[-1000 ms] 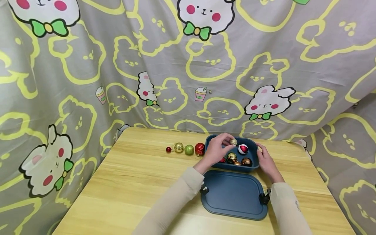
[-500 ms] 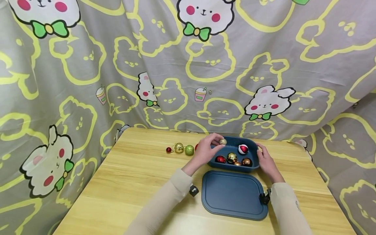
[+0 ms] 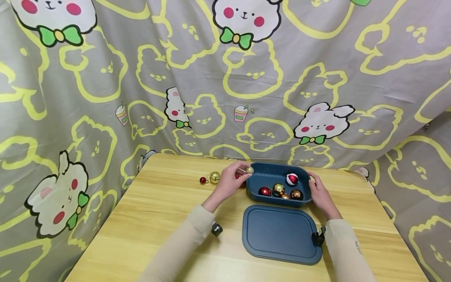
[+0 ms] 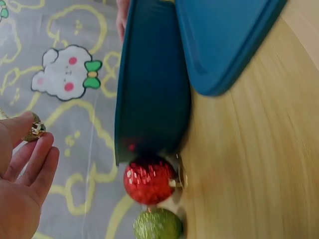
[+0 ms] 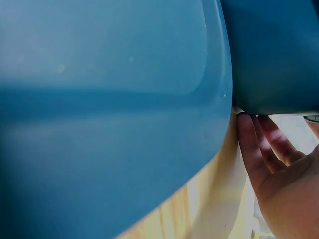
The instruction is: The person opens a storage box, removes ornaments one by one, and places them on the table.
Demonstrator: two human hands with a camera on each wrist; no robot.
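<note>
My left hand [image 3: 230, 182] pinches a small gold glitter Christmas ball [image 3: 249, 170] between thumb and fingers, above the left end of a blue box [image 3: 267, 180]. In the left wrist view the gold ball [image 4: 36, 128] sits at the fingertips. My right hand [image 3: 321, 196] rests against the box's right end; in the right wrist view its fingers [image 5: 254, 149] lie nearly straight against the wall. Inside the box are a red-and-white ball [image 3: 291, 179], a red ball [image 3: 265, 191], a gold ball [image 3: 278, 189], a copper ball [image 3: 296, 194] and a smaller copper one [image 3: 285, 196].
Left of the box, a row on the wooden table [image 3: 158, 207] holds a small red ball [image 3: 202, 180], a gold ball [image 3: 214, 177], a green ball [image 4: 158, 225] and a larger red ball [image 4: 149, 180]. The blue lid [image 3: 282, 235] lies in front. A patterned curtain [image 3: 211, 86] hangs behind.
My left hand has carried the gold glitter ball leftward from over the box's middle to its left end, now covering the green ball in the head view. The right hand stays put.
</note>
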